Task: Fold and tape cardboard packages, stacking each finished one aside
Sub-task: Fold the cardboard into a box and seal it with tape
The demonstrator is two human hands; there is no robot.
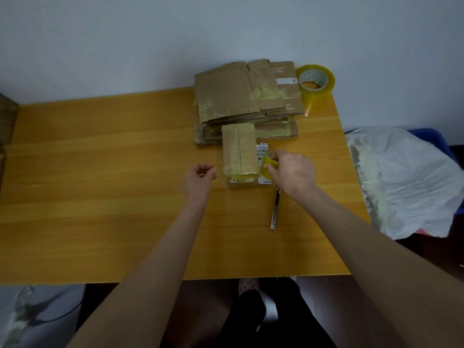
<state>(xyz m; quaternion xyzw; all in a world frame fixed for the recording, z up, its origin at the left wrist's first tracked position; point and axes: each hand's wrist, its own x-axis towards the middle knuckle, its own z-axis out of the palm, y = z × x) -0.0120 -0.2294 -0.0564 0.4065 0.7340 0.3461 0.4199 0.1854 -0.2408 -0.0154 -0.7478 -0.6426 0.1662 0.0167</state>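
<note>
A small folded cardboard package (239, 153) with tape along its middle seam lies on the wooden table (100, 197). My right hand (292, 169) grips a small roll of yellowish tape (269, 163) just right of the package. My left hand (200, 175) hovers left of the package with fingers curled; whether it pinches a tape end cannot be told. A stack of flattened cardboard boxes (236, 96) lies behind the package.
A large roll of clear tape (316, 82) stands on the stack's right end at the table's back corner. A utility knife (275, 209) lies under my right wrist. A white plastic bag (406, 179) sits on a blue bin beyond the table's right edge.
</note>
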